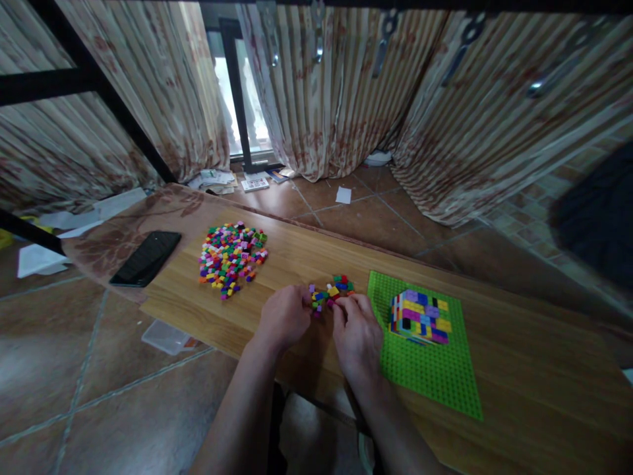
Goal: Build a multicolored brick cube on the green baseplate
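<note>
My left hand (287,316) rests at the left side of a small pile of toy bricks (332,290), its fingers curled together. Whatever lies between those fingertips is hidden. On the pile's near right side, my right hand (359,330) has its thumb and fingers pinched at the bricks; I cannot make out which piece they hold, if any. Right of it lies a green baseplate (425,376). A block built of many-coloured bricks (420,316) stands on the plate. Farther left on the wooden table is a larger heap of loose bricks (232,257).
A black phone (146,258) lies on a patterned cloth at the table's left end. Below the table's near edge, a clear plastic box (168,336) sits on the tiled floor. Papers (212,179) lie on the floor by the curtains. A black metal frame (103,92) rises at left.
</note>
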The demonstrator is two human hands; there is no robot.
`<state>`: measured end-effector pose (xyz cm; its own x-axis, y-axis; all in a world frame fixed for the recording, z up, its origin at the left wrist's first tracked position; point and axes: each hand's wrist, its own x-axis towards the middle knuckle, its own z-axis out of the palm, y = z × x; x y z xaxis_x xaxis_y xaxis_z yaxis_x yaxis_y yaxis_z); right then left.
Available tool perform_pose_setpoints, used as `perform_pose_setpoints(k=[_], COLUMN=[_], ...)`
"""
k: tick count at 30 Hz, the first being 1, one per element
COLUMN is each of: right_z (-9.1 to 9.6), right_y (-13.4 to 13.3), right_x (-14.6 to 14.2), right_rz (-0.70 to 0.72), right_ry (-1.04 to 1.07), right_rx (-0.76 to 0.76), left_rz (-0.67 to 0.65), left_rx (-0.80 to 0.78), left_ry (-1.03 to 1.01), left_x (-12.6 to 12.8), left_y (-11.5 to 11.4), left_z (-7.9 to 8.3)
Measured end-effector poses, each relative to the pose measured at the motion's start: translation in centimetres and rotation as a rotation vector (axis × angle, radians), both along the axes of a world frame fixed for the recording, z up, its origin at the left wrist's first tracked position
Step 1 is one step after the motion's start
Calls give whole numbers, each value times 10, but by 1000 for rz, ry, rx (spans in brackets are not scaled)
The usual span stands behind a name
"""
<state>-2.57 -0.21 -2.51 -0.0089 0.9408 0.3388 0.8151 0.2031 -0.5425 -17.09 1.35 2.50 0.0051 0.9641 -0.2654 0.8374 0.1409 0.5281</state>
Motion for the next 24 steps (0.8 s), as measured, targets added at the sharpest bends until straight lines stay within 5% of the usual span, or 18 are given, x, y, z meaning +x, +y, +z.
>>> perform_pose_setpoints(k=[9, 18, 24], right_z=[-4, 0, 7], right_y=[-6, -2, -2], right_x=[-5, -1, 7], right_rz=[235, 131, 24], right_ry=[142, 321, 711], right_rx=[-49, -96, -273], left_rz=[-15, -38, 55], left_rx=[27, 33, 43], left_ry=[50, -55, -118], left_x=[7, 8, 0], left_y=[0, 4, 5], left_z=[-4, 1, 1])
